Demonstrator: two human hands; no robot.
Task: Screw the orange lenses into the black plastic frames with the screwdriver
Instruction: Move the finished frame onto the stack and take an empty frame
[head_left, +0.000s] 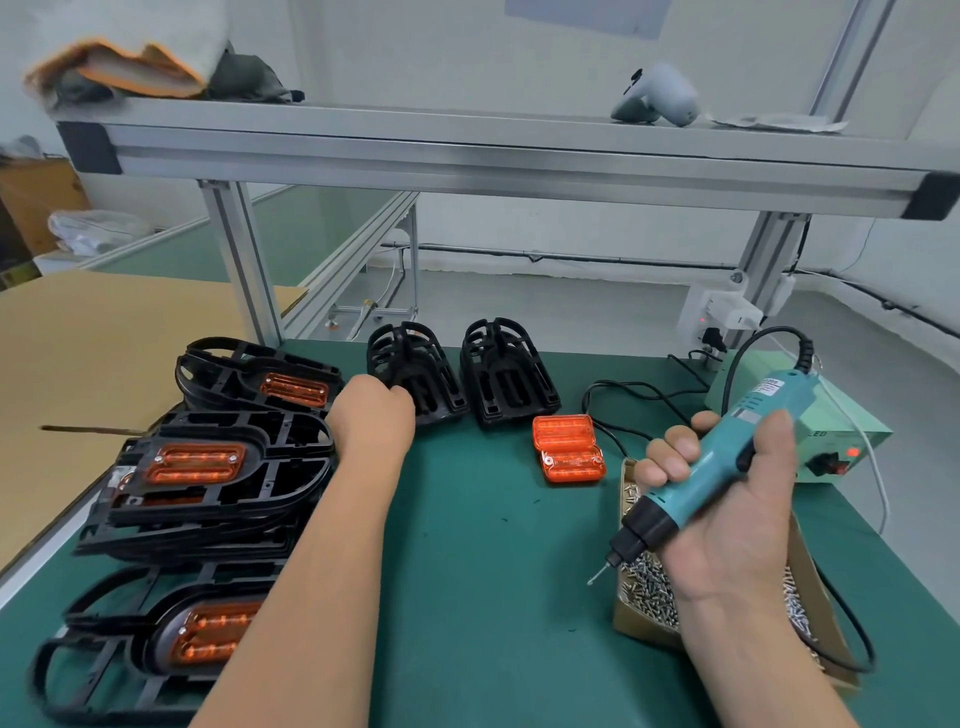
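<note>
Head view: left hand (371, 410) seems to grip the left empty frame stack (415, 371), fingers mostly hidden; nested frames may drag over. Right hand (727, 509) fingers wrap the screwdriver (737, 447), bit above the screw box (649, 592); cord (852, 639) could snag. Loose orange lenses (569, 449) lie between. Green tabletop (493, 545), aluminium shelf (467, 150) overhead.

Your table (467, 571) looks matt green. At one o'clock the lenses (569, 449) are glossy translucent orange plastic; at nine, frames (218, 509) of matt black plastic; at four, shiny metal screws (649, 587) in a cardboard box (631, 623).
</note>
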